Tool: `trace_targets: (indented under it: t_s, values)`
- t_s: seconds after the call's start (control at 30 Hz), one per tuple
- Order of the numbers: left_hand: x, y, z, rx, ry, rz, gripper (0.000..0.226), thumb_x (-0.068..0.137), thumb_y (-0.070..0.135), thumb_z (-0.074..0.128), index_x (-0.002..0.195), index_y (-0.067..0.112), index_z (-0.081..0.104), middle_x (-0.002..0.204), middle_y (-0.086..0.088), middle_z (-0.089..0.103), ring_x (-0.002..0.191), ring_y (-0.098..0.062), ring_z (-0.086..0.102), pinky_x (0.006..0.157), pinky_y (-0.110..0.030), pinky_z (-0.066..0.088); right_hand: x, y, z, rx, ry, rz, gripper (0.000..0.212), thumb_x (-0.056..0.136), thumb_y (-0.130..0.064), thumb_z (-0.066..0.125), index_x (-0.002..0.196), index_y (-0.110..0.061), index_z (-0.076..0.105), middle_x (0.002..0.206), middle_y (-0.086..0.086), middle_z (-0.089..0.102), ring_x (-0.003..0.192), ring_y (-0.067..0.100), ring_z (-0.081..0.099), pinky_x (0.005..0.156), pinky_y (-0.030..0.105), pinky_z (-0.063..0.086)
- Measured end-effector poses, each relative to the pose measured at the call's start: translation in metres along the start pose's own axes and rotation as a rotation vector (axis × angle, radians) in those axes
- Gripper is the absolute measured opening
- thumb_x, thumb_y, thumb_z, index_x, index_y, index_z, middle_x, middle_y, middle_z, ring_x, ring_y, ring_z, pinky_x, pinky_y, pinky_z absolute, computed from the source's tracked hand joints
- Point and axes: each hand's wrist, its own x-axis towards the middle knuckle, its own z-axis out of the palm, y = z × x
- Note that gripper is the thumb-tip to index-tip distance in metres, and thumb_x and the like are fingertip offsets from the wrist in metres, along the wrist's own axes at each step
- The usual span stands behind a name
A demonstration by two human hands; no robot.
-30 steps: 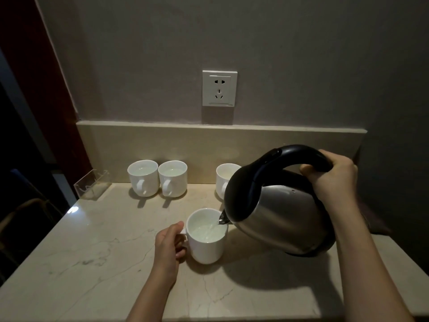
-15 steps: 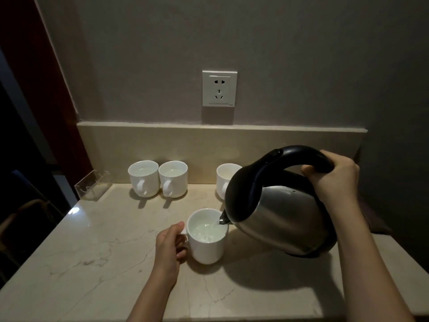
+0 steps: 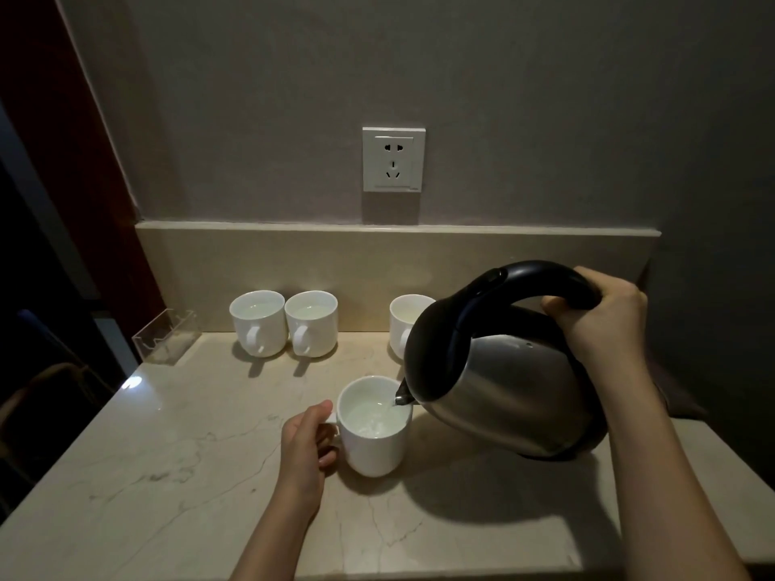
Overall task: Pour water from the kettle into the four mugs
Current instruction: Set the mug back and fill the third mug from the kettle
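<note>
- The fingers [image 3: 564,306] of the right hand [image 3: 604,320] are curled tight around the rear of a black arched handle, gripping the kettle [image 3: 503,371].
- The kettle is brushed steel with a black lid and handle. It is lifted off the bench and tilted down to the left, its spout just over the right rim of the front mug [image 3: 374,425].
- A thin stream of water [image 3: 388,406] runs from the spout into that mug, which is white and filled to well over half.
- The fingers [image 3: 325,442] of the left hand [image 3: 306,446] are closed on the front mug's handle, on the mug's left side, with the thumb near the rim. The mug stands upright on the bench [image 3: 167,475].
- The bench is pale marble with thin dark veins. Both bare forearms reach in from the lower edge of the view.
- Along the back edge stand three more white mugs, all upright with handles facing forward and holding water: the left mug [image 3: 258,322] and the middle mug [image 3: 311,322] touch each other, and the back right mug [image 3: 404,320], set apart from them, is partly hidden behind the kettle.
- At the far left corner of the bench sits a clear plastic holder [image 3: 165,337].
- On the grey wall above, a white wall socket [image 3: 393,159] is mounted over a low stone upstand.
</note>
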Motion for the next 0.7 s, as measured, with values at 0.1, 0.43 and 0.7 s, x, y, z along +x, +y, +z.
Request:
trace_targets:
  t_s: [0.1,0.43,0.7]
  values:
    - [-0.0001,0.0002,0.0004,-0.001,-0.008,0.000,0.027,0.088,0.015,0.049,0.064,0.012,0.038,0.044,0.005,0.030,0.038,-0.007,0.024,0.037,-0.018,0.019,0.0004,-0.0004,0.0001,-0.005,0.012,-0.004,0.005,0.075,-0.003,0.068,0.075,0.001,0.063,0.074,0.024,0.062,0.079,0.038,0.059,0.071,0.042,0.048]
    - [-0.0013,0.0018,0.0020,-0.039,-0.017,-0.008,0.029,0.088,0.013,0.048,0.062,0.015,0.035,0.042,0.007,0.026,0.036,-0.007,0.021,0.038,-0.018,0.016,0.0013,0.0001,0.0004,-0.016,0.029,-0.057,0.007,0.073,-0.002,0.068,0.073,0.002,0.062,0.071,0.025,0.061,0.075,0.039,0.059,0.066,0.040,0.047]
    - [-0.0003,0.0011,0.0018,-0.034,-0.014,-0.013,0.027,0.088,0.014,0.049,0.064,0.014,0.036,0.043,0.006,0.026,0.037,-0.007,0.021,0.038,-0.018,0.016,0.0007,0.0006,-0.0004,-0.027,0.031,-0.057,0.008,0.073,-0.003,0.067,0.074,0.004,0.062,0.072,0.027,0.061,0.075,0.041,0.058,0.068,0.043,0.047]
